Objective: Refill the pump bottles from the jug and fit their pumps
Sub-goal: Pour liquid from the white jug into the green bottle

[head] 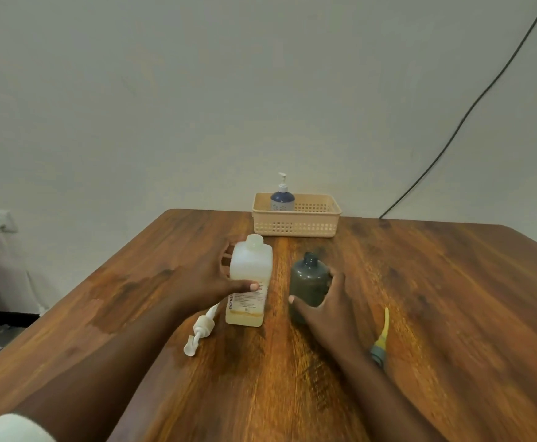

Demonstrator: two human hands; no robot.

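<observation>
On the wooden counter [436, 298], white pump [200, 330] lies loose at left, left hand [209, 282] wrapped round the upright jug [249, 282], little yellow liquid at its base. Right hand [327, 307] grips the open dark bottle [308, 282]; yellow-tubed pump [381, 338] lies at right. Behind, basket [311, 224] holds a blue pump bottle [282, 199]; plain wall [165, 106], black cable [471, 106].

Between the jug [250, 279] and the dark bottle [309, 283] runs a narrow bare strip of surface [452, 298]. The left hand [211, 279] closes off the jug's left side; the right hand [329, 306] closes off the bottle's right. A white pump [200, 328] lies just left of the jug's base, a yellow-tubed pump [380, 341] beside the right wrist. The basket [295, 223] blocks the far edge. Both outer flanks lie open.
</observation>
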